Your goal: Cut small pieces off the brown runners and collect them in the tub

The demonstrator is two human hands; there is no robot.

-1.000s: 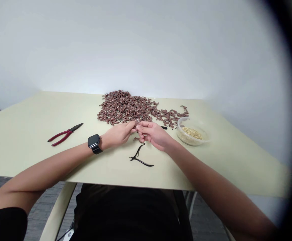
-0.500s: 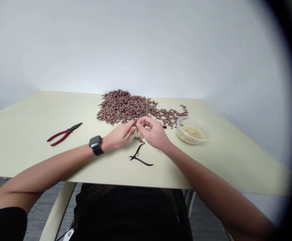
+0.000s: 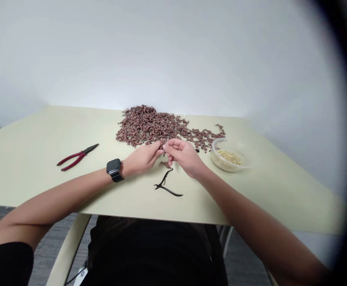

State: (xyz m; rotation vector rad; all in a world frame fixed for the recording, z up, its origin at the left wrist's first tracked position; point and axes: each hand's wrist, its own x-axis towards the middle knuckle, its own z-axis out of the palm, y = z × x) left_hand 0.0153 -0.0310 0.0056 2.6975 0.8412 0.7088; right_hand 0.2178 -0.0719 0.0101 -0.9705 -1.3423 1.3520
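Note:
My left hand [image 3: 142, 159], with a dark watch on the wrist, pinches a small reddish-brown piece between thumb and fingers. Its fingertips almost meet those of my right hand [image 3: 187, 158], whose thumb and forefinger are pressed together at the same spot; whatever they grip is too small to make out. Just behind both hands lies a large pile of small reddish-brown pieces [image 3: 149, 125], with a thinner trail spreading right. Below the fingertips, a few similar pieces [image 3: 165, 164] rest on the table. Nearer me are black nippers [image 3: 160, 185], their handles spread.
Pliers with red handles [image 3: 77, 158] lie on the left of the pale table [image 3: 119, 202]. To the right stands a clear plastic bowl [image 3: 221, 165] holding small gold-coloured bits [image 3: 230, 157]. A small black object [image 3: 197, 150] shows beside my right hand. A wall rises behind the table.
The view has shifted slightly. Both hands keep nearly the same pinching pose, with only a small movement at the right fingertips. The tools and the bowl have not moved.

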